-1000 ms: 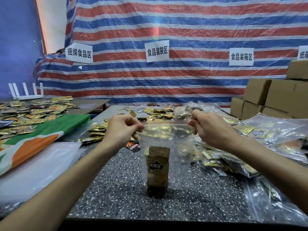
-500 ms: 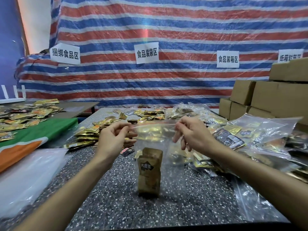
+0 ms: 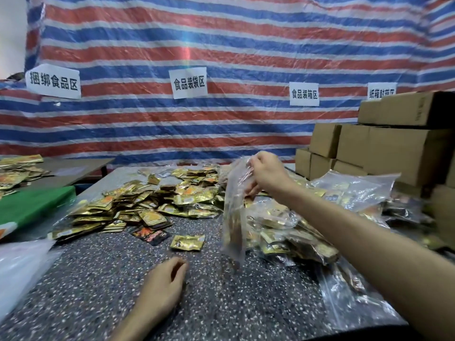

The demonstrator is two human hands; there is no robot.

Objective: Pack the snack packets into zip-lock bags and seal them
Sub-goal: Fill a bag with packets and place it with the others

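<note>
The zip-lock bag (image 3: 234, 217) is pinched at its top edge by the right hand (image 3: 267, 173), fingers curled on the plastic. The bag hangs blurred, its lower end just above the table (image 3: 98, 279). The left hand (image 3: 162, 289) is seen low over the tabletop, fingers loosely curled, nothing held. Bare surface is left between the loose packets (image 3: 147, 205) and the filled bags (image 3: 283, 230).

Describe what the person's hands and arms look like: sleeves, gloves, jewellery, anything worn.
The left hand and the right hand are bare: no gloves, no rings visible. The left forearm and the right forearm are uncovered as far as the frame reaches, with no sleeve, watch or bracelet in view.
</note>
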